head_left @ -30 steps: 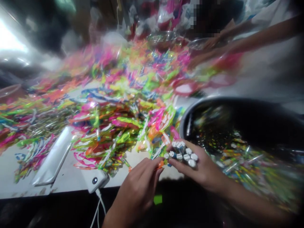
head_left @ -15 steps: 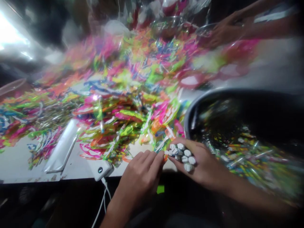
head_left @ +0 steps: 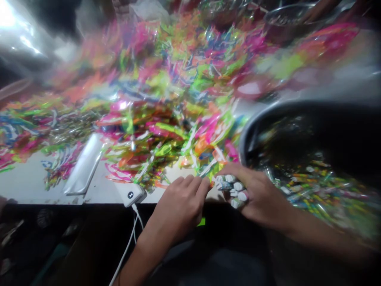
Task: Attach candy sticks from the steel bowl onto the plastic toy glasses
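Observation:
My right hand (head_left: pixel 262 194) is closed around a bundle of white-ended sticks (head_left: pixel 235 190), their blunt, rounded ends facing me; the rest of their length is hidden. Close beside it, my left hand (head_left: pixel 181 206) has its fingers curled together at the table's front edge. A bit of orange shows by its fingertips, but what they pinch is too small to make out. Just beyond both hands lies a heap of bright plastic pieces (head_left: pixel 166 135) in pink, orange, green and yellow, many with white strips.
A large dark tub (head_left: pixel 245 135) on the right holds many thin colored sticks (head_left: pixel 324 186). A white power bank (head_left: pixel 131 194) with a cable sits at the table edge, near a clear plastic packet (head_left: pixel 85 165). Another person's arm (head_left: pixel 323 10) reaches over a bowl (head_left: pixel 285 20) at the back.
The view has tilted down and turned left, so the table appears higher and further right. My hands keep nearly the same hold. The other person's arm shows less now.

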A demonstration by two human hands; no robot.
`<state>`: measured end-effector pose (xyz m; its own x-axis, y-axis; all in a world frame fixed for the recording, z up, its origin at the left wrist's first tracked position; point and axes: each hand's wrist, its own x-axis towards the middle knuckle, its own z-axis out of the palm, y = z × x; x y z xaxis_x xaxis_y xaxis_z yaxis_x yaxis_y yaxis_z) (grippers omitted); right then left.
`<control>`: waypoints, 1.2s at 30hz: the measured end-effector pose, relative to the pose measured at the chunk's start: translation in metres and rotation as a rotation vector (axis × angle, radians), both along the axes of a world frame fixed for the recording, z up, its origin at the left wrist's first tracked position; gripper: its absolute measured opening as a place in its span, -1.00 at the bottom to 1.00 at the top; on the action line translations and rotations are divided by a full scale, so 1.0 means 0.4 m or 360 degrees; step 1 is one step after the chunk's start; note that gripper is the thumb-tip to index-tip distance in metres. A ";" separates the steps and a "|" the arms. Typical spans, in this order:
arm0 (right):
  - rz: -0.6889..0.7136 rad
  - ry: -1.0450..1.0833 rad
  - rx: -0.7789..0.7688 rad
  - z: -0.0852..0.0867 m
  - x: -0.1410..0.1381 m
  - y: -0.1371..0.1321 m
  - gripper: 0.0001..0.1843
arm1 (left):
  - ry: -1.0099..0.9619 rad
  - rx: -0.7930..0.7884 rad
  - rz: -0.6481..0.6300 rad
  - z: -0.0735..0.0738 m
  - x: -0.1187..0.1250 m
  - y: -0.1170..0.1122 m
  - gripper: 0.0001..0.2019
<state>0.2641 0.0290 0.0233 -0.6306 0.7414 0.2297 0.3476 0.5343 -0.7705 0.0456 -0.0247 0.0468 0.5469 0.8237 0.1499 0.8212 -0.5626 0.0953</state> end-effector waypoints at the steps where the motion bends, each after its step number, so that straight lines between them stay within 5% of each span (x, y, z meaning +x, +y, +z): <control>1: 0.0009 -0.0013 0.0038 -0.001 0.000 -0.001 -0.54 | 0.0012 -0.0034 0.0001 0.001 0.000 -0.001 -0.72; 17: 0.0039 -0.0186 -0.0184 0.019 0.001 0.006 -0.89 | 0.0001 -0.0257 -0.0078 -0.001 -0.011 0.018 -0.71; 19: -0.0031 -0.0235 -0.0109 0.007 0.010 -0.006 -0.81 | -0.0052 -0.0209 -0.0075 0.004 -0.017 0.020 -0.82; 23: -0.0543 -0.0301 0.0067 -0.059 0.029 -0.016 -0.53 | -0.0048 -0.0136 -0.0010 0.048 -0.060 0.051 -0.83; 26: -0.0592 -0.0166 0.0121 -0.079 0.025 0.002 -0.50 | 0.0002 0.0035 0.0108 0.115 -0.120 0.125 -0.65; 30: -0.0393 0.0063 -0.0035 -0.023 -0.005 0.010 -0.71 | 0.0103 0.0322 0.0341 0.207 -0.224 0.300 -0.67; 33: -0.0360 0.0176 -0.0196 0.005 -0.020 -0.001 -0.77 | 0.0123 0.0403 0.0487 0.246 -0.301 0.446 -0.73; 36: -0.0529 0.0176 -0.0167 -0.015 -0.017 -0.012 -0.64 | 0.0142 0.0413 0.0565 0.268 -0.340 0.530 -0.68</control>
